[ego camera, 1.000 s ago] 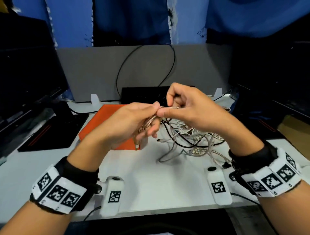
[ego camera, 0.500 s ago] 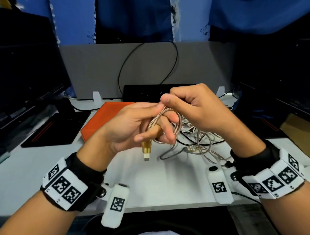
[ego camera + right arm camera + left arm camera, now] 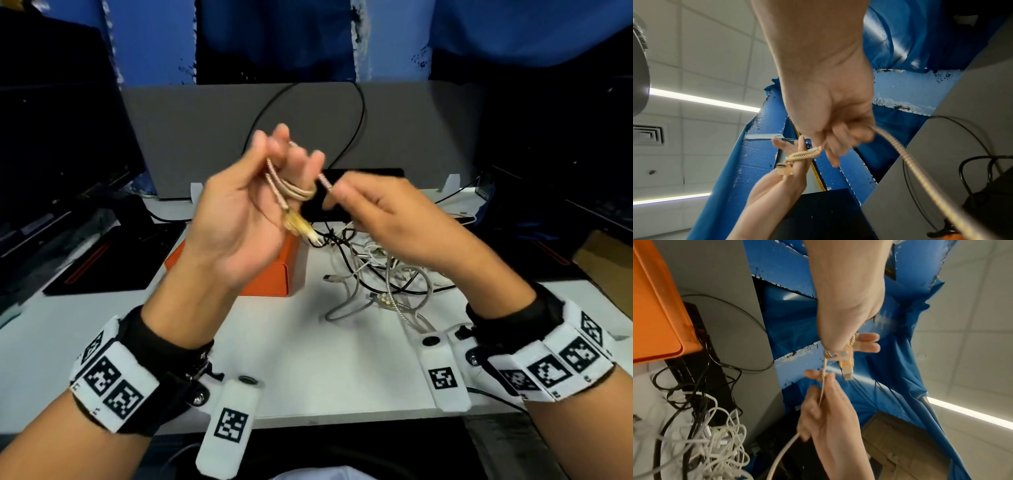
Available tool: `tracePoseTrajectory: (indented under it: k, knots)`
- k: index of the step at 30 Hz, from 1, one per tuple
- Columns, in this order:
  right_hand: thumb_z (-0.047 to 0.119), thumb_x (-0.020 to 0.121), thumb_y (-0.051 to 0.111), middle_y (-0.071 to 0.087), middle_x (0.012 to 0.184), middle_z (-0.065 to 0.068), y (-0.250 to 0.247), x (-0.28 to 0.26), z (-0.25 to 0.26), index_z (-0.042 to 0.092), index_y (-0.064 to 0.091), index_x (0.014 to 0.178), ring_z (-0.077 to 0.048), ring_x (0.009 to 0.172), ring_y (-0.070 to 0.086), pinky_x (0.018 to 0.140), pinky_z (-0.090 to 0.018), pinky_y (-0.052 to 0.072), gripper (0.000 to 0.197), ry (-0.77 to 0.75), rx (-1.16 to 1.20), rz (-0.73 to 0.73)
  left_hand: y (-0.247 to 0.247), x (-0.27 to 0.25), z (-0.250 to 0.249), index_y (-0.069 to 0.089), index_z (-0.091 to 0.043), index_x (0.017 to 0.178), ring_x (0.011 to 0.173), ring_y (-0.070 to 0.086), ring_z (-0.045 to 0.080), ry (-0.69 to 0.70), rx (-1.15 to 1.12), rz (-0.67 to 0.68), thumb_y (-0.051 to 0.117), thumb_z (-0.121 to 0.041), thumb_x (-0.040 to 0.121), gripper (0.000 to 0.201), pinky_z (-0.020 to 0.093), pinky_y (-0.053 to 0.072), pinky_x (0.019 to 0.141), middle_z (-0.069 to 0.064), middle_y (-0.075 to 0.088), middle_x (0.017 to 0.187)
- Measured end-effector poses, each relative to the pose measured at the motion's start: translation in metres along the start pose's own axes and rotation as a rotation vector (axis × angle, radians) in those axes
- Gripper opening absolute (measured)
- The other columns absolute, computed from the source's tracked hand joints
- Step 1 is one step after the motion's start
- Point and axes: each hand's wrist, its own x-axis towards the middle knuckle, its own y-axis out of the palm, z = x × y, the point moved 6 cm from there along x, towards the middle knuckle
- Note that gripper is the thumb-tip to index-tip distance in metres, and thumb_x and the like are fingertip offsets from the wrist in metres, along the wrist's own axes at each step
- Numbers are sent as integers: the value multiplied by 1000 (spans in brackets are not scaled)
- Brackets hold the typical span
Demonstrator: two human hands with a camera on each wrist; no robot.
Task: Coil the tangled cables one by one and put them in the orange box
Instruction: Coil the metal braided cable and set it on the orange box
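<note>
Two hands raised above the tabletop [image 3: 308, 359], palms facing each other.

Left hand [image 3: 239, 212]: palm toward the camera, fingers [image 3: 274, 144] pointing up, loosely bent. Gold braided cable [image 3: 294, 190] looped around them; about two or three turns visible, exact count blurred. The hand holds the loops. One gold USB plug [image 3: 301, 226] hangs from the coil below the palm, tip pointing down and right. Left wrist view confirms: plug [image 3: 846, 368] dangles free, touching nothing beneath.

Right hand [image 3: 387, 219]: fingers curled, pinching the same cable just right of the coil. Right wrist view shows the cable [image 3: 920, 175] running out from the closed hand and down toward the tabletop. A short taut stretch joins the two hands.

Tangled cables [image 3: 380, 274]: one pile on the tabletop, below and right of the hands. White and black strands mixed, plus one silvery braided strand; number of separate cables cannot be told. One small multi-pin connector [image 3: 382, 299] lies at the near edge of the pile.

Orange box [image 3: 270, 277]: one, on the tabletop left of the pile, mostly hidden behind the left hand. Its inside is not visible.

Far side: one grey partition [image 3: 411, 137] with one black cord [image 3: 356, 130] arching across it.
</note>
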Motion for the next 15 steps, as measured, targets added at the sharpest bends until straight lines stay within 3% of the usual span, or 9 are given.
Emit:
tracePoseTrajectory:
  k: [2,4,5,8,9,10,11,13,15]
  knots:
    - [34,111,43,56,63,15,22,-5,-1,15,61,109,-1,55,53,58,-21,41,26,38,-16,286,-13,6,-10,56,2,123,84,76,13,119,76,-62,36,-19,111,32,33,55,100,4,77,96]
    - [30,111,43,55,62,9,36,-12,2,15,57,115,-4,51,54,57,-26,49,21,40,15,455,-22,9,-12,51,1,131,103,74,18,217,448,-132,33,-18,112,32,32,55,98,8,76,113]
    - [28,111,44,57,61,11,38,-13,3,16,58,117,-5,51,55,59,-27,52,19,36,14,475,-21,8,-9,51,-2,130,105,74,18,254,684,-161,33,-17,112,29,32,56,95,8,76,115]
    - [22,107,54,63,71,35,22,-8,4,16,68,114,-1,64,64,64,-22,51,17,-10,26,364,-13,4,8,56,-3,121,85,69,-1,266,1395,-80,36,-19,112,28,15,53,75,-3,73,110]
    - [22,104,60,66,75,31,12,-4,0,17,71,108,-4,67,64,65,-31,52,13,-10,64,275,-10,2,14,60,-3,111,79,66,-1,232,1572,-14,37,-25,111,32,16,50,71,-6,73,102]
    - [22,100,67,67,73,19,2,-2,-5,18,72,102,-11,64,61,62,-36,48,7,4,123,185,-10,2,19,61,-4,101,71,65,4,160,1643,53,37,-31,110,37,25,50,68,-4,75,89]
    - [22,96,73,66,68,7,-6,-1,-8,16,70,97,-18,59,56,58,-38,44,7,23,197,104,-10,0,24,62,-4,94,63,63,12,45,1575,107,35,-34,111,44,32,48,65,-1,75,77]
    - [21,91,80,65,68,-5,-13,1,-13,12,64,92,-26,60,61,57,-39,46,18,25,338,-10,-9,-4,28,64,8,89,44,46,18,-137,1291,173,33,-35,112,57,29,44,56,5,66,57]
    - [21,96,73,65,75,0,-10,2,-10,14,62,92,-10,65,63,61,-25,48,14,7,405,-89,-8,-3,22,63,16,91,38,33,21,-147,1041,193,38,-33,108,58,22,48,60,7,51,47]
